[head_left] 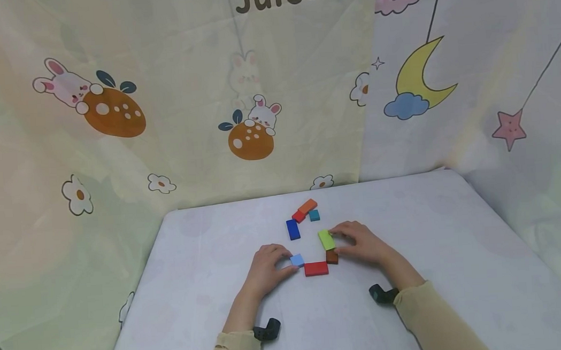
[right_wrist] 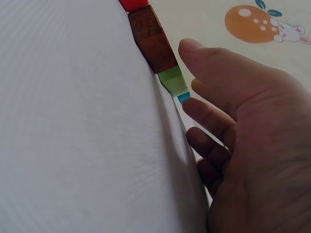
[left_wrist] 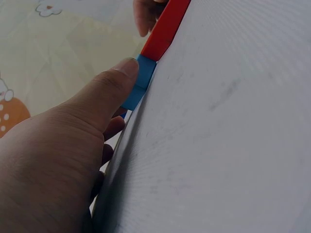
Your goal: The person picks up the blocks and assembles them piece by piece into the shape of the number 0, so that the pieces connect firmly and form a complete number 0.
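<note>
Hands: L (head_left: 269,269) pinches lt-blue blk (head_left: 297,260), R (head_left: 363,243) nr lime blk (head_left: 326,239).

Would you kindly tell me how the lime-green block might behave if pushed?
The lime-green block looks rigid, given its straight edges. Lying flat, it would probably slide rather than roll. Pushed toward the brown block beside it, it might shift that too.

On the bench (head_left: 458,239), the front block (head_left: 316,269) lies nearest me. The left block (head_left: 296,259) meets its left end, within my left grip (head_left: 269,266); the right block (head_left: 331,257) meets its right end. Behind that, the fourth block (head_left: 326,240) lies just left of my right grip (head_left: 363,243). Farther back, the fifth block (head_left: 292,230), sixth block (head_left: 298,217) and rearmost block (head_left: 308,206) run rightward, the eighth block (head_left: 314,216) right of the sixth.
</note>
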Demonstrator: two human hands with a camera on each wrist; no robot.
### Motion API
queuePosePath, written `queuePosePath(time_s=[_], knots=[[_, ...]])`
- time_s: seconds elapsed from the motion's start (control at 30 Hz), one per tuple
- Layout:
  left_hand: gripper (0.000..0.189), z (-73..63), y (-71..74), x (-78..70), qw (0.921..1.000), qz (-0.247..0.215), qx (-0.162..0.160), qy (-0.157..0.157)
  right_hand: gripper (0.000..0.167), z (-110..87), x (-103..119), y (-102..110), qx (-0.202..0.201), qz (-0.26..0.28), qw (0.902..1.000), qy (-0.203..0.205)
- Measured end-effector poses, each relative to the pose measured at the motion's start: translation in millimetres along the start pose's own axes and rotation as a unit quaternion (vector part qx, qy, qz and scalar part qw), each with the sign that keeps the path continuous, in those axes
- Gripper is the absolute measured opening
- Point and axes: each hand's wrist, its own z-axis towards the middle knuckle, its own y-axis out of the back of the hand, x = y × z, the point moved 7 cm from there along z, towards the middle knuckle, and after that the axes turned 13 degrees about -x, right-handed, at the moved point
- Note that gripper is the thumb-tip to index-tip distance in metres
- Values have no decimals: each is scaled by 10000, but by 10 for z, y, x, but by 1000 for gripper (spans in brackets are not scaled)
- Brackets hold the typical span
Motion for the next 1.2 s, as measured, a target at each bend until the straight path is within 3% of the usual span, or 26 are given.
queuePosePath(time_s=[0.43, 0.73, 0.9, 1.2], knots=[[30, 29, -20, 48, 9998, -130, 77, 130, 55, -4, 47, 10, 17, -133, 9999, -41], [30, 53, -30, 153, 9936, -760, 157, 820, 56, -25, -28, -62, 71, -153, 9997, -150], [35, 161, 15, 157, 9903, -838, 255, 1077, 56, -23, -64, -54, -7, -201, 9997, -110], [51, 483, 0, 311, 9889, -474, 474, 1325, 56, -12, -48, -39, 31, -177, 9998, -118]])
